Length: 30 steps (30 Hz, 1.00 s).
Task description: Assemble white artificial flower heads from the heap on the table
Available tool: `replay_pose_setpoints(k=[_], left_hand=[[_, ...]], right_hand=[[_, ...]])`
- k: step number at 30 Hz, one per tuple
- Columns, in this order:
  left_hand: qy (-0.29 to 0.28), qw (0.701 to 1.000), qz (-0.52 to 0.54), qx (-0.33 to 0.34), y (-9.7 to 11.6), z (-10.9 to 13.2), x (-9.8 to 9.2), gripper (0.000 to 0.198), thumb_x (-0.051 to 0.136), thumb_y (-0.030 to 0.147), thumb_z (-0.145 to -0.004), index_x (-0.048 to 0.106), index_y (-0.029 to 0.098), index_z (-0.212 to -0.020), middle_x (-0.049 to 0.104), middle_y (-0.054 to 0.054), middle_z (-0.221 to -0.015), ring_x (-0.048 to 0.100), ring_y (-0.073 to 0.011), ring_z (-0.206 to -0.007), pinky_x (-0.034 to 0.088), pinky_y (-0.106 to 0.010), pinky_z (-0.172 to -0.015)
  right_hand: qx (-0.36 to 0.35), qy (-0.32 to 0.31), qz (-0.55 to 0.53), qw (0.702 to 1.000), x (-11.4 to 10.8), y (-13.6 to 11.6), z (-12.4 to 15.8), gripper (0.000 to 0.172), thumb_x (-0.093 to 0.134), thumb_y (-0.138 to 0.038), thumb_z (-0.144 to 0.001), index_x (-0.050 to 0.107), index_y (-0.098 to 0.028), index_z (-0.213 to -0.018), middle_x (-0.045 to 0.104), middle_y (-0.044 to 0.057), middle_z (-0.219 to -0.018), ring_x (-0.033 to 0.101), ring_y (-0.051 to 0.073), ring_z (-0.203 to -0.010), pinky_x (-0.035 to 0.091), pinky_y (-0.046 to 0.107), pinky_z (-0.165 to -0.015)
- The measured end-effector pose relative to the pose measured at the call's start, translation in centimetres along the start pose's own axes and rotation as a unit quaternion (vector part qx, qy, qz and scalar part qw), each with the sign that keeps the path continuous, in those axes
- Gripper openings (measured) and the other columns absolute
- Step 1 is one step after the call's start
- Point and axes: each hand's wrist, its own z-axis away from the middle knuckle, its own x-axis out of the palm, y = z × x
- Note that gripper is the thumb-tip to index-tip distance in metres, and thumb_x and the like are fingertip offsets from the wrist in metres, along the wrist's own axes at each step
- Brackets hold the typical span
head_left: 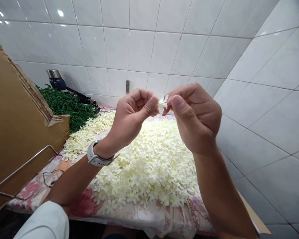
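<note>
A small white artificial flower (pixel 162 103) is held up between my two hands, above the heap. My left hand (pixel 136 111) pinches its base between thumb and forefinger. From the other side, the thumb and fingertips of my right hand (pixel 195 116) close in at the petals; what lies between them is partly hidden. Below both hands spreads a large heap of cream-white artificial flowers (pixel 149 172) on a table with a floral cloth (pixel 82 204).
A cardboard box (pixel 17 126) stands at the left, with a bent metal wire frame (pixel 25 167) before it. Behind are green plastic stems (pixel 64 103), a dark blue bottle (pixel 56 79) and more loose flowers (pixel 87 136). White tiled walls (pixel 142 49) close off the back and right.
</note>
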Motion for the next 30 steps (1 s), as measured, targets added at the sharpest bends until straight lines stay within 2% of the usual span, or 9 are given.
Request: replay_pose_setpoints(k=[8,14,19,23,27,28,30], left_hand=[[0.004,1.000,-0.013,0.008,0.2,0.0,0.1,0.032,0.083,0.045,-0.079,0.063,0.020,-0.078,0.062,0.001,-0.073,0.061,-0.0092,-0.067,0.058,-0.025,-0.065],[-0.004,0.999,-0.025,0.020,0.4,0.1,0.3,0.034,0.081,0.048,-0.080,0.062,0.020,-0.078,0.064,0.001,-0.071,0.061,-0.0100,-0.063,0.059,-0.027,-0.063],[-0.009,0.999,-0.028,0.015,0.3,0.1,0.1,0.035,0.080,0.050,-0.080,0.062,0.021,-0.079,0.062,0.001,-0.071,0.060,-0.0109,-0.063,0.058,-0.028,-0.062],[0.019,0.999,-0.042,0.022,-0.2,-0.1,-0.1,0.033,0.081,0.048,-0.080,0.063,0.021,-0.085,0.063,0.001,-0.075,0.060,-0.0096,-0.066,0.055,-0.025,-0.062],[0.119,0.977,-0.137,0.115,-0.8,-0.1,0.0,0.030,0.083,0.043,-0.079,0.065,0.022,-0.091,0.069,0.000,-0.086,0.062,-0.0095,-0.075,0.052,-0.023,-0.067],[0.122,0.968,-0.169,0.140,-0.9,-0.1,0.0,0.028,0.082,0.043,-0.080,0.067,0.021,-0.091,0.070,-0.001,-0.088,0.063,-0.0101,-0.076,0.052,-0.023,-0.069],[0.091,0.959,-0.215,0.161,-1.0,0.1,0.1,0.026,0.080,0.043,-0.083,0.070,0.020,-0.090,0.073,-0.002,-0.089,0.064,-0.0113,-0.076,0.051,-0.025,-0.071]], right_hand=[[0.026,-0.040,-0.052,0.997,0.0,0.7,-0.2,0.019,0.069,-0.043,-0.094,0.062,-0.026,-0.089,0.060,-0.003,-0.078,0.060,0.011,-0.069,0.058,0.031,-0.067],[0.040,-0.065,-0.112,0.991,-0.2,1.0,-0.2,0.014,0.067,-0.038,-0.096,0.062,-0.025,-0.091,0.061,-0.003,-0.080,0.061,0.011,-0.072,0.056,0.031,-0.068],[0.044,-0.071,-0.103,0.991,-0.3,0.9,-0.1,0.013,0.066,-0.036,-0.097,0.063,-0.025,-0.090,0.062,-0.003,-0.078,0.061,0.012,-0.071,0.056,0.031,-0.067],[0.009,-0.030,-0.024,0.999,-0.1,0.9,-0.1,0.014,0.065,-0.034,-0.097,0.063,-0.024,-0.088,0.061,-0.003,-0.076,0.061,0.012,-0.067,0.054,0.030,-0.063],[-0.066,0.057,0.153,0.984,0.1,1.4,-0.2,0.015,0.066,-0.027,-0.096,0.063,-0.024,-0.082,0.059,-0.002,-0.073,0.056,0.012,-0.066,0.050,0.031,-0.064],[-0.081,0.066,0.188,0.977,0.1,1.6,-0.1,0.014,0.066,-0.025,-0.096,0.064,-0.023,-0.082,0.060,-0.002,-0.073,0.056,0.012,-0.067,0.049,0.031,-0.065],[-0.094,0.053,0.219,0.970,0.0,1.8,-0.1,0.010,0.068,-0.021,-0.094,0.064,-0.022,-0.084,0.062,-0.002,-0.076,0.057,0.012,-0.070,0.048,0.031,-0.068]])
